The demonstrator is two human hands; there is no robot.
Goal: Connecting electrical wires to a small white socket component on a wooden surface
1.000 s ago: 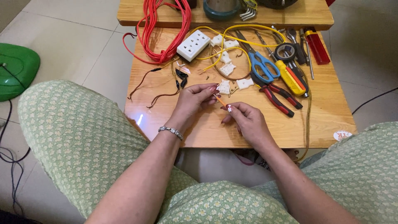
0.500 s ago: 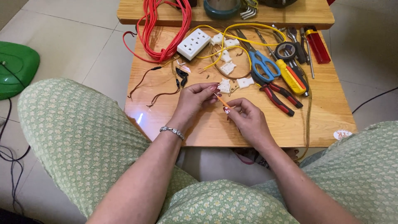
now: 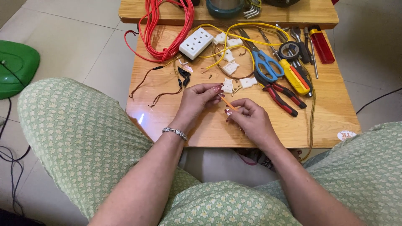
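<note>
Fingertips of left hand (image 3: 197, 99) and right hand (image 3: 250, 120) are pinched on an orange wire (image 3: 228, 102), held between them over the table (image 3: 217, 129). White plug parts (image 3: 228, 86) lie just beyond; pliers (image 3: 281, 95) to the right.

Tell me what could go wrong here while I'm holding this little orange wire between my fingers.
The thin orange wire, pinched between left hand and right hand, might slip or prick a fingertip. A dropped piece could get lost among the white plug parts. The pliers lie close to your right hand and could be knocked.
</note>
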